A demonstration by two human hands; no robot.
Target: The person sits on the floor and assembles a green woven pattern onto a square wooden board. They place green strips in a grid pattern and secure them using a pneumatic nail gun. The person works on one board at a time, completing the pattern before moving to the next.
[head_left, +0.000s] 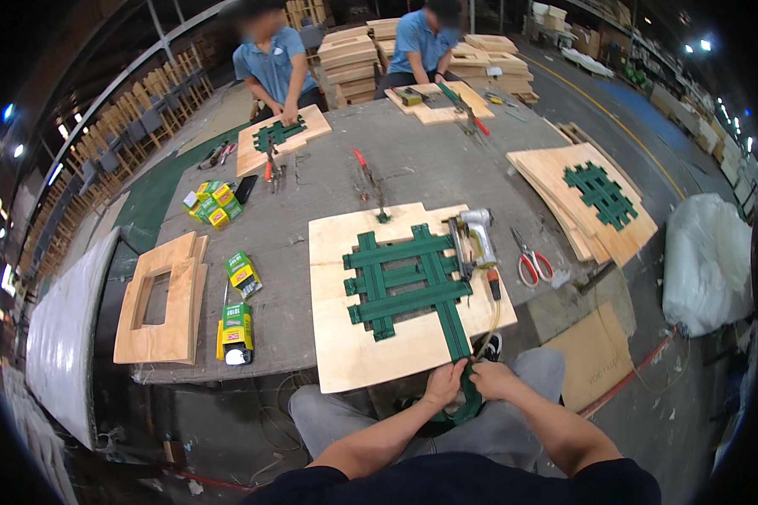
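At the near table edge, the left hand [444,383] and right hand [491,380] are both clamped on the green strap [455,332], whose end hangs off the board [345,353] toward the lap. A steady, even pull along the strap's line would likely keep the weave [404,282] square. Left, boxes [237,324] sit near; right, the stapler [477,236] and scissors [531,263] crowd that side.

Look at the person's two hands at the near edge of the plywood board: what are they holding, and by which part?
Both the left hand and right hand grip the green strap by its loose end, hanging off the plywood board.
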